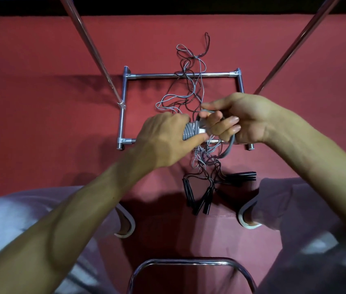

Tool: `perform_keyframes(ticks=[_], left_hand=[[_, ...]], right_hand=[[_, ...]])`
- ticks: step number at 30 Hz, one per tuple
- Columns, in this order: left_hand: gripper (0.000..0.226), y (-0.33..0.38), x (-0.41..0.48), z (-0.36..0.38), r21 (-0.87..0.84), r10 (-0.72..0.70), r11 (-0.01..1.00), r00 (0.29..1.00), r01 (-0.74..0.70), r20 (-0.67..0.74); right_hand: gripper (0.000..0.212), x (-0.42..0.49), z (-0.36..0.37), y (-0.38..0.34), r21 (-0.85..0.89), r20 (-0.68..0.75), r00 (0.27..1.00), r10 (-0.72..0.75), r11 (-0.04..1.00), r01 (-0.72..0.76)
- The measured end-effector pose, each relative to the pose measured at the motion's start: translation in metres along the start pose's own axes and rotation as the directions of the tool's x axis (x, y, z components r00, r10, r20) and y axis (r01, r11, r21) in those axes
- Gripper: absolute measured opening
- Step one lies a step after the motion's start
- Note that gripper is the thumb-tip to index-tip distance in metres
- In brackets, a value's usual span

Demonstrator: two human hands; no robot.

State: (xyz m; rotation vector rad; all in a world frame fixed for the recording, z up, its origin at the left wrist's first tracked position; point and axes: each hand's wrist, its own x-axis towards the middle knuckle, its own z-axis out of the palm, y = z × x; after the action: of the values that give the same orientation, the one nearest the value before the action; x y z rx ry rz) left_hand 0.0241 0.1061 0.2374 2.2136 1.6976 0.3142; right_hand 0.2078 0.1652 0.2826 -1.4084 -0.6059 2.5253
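A red carpet (40,124) covers the floor up to a dark band (167,5) along the far edge. On it lies a rectangular frame of chrome tubes (122,119), joined at the corners by small brackets. Two slanted chrome poles rise out of view: the left pole (87,43) meets the frame's left side at a clamp, and the right pole (295,45) runs down toward the frame's right side (its foot is hidden). A curved chrome tube (189,261) crosses the near edge.

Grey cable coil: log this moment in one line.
left hand grips grey cable coil | right hand holds cable loop | thin wires dangle tangled
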Motion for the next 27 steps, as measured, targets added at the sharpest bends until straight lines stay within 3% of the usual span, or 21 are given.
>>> perform_keyframes(ticks=[3, 5, 7, 9, 14, 17, 19, 25, 27], left_hand=[[0.057, -0.001, 0.0, -0.008, -0.031, 0.022, 0.999, 0.998, -0.02, 0.053], [0.058, -0.001, -0.003, -0.01, -0.044, 0.022, 0.999, 0.993, -0.017, 0.115], [0.06, -0.001, -0.006, -0.01, -0.11, 0.025, 0.994, 0.98, -0.003, 0.198], [0.063, 0.001, -0.01, -0.012, -0.235, 0.042, 0.972, 0.959, 0.026, 0.281], [0.061, 0.004, -0.011, -0.017, -0.537, 0.075, 0.816, 0.881, 0.215, 0.467], [0.054, 0.008, -0.01, -0.024, -0.708, 0.173, 0.632, 0.834, 0.314, 0.524], [0.048, 0.01, -0.01, -0.032, -0.772, 0.221, 0.546, 0.833, 0.326, 0.508], [0.041, 0.012, -0.01, -0.048, -0.835, 0.21, 0.482, 0.891, 0.265, 0.404], [0.044, 0.007, -0.009, -0.052, -0.846, 0.163, 0.471, 0.919, 0.248, 0.36]], right_hand=[[0.029, -0.007, -0.004, -0.002, -0.3, -0.015, 0.991, -0.129, 0.946, 0.119], [0.03, -0.013, -0.01, -0.005, -0.592, 0.035, 0.961, -0.276, 0.769, 0.242], [0.021, -0.021, -0.016, -0.009, -0.779, 0.163, 0.911, -0.379, 0.517, 0.355], [0.01, -0.026, -0.021, -0.013, -0.818, 0.26, 0.885, -0.387, 0.399, 0.415], [0.026, -0.021, -0.027, -0.012, -0.806, 0.349, 0.817, -0.458, 0.297, 0.511], [0.02, -0.02, -0.029, -0.013, -0.767, 0.382, 0.772, -0.508, 0.291, 0.571], [0.017, -0.018, -0.031, -0.015, -0.729, 0.391, 0.77, -0.504, 0.341, 0.593], [0.005, -0.003, -0.036, -0.008, -0.625, 0.439, 0.804, -0.401, 0.506, 0.594], [0.009, 0.009, -0.033, 0.001, -0.516, 0.468, 0.819, -0.332, 0.65, 0.558]])
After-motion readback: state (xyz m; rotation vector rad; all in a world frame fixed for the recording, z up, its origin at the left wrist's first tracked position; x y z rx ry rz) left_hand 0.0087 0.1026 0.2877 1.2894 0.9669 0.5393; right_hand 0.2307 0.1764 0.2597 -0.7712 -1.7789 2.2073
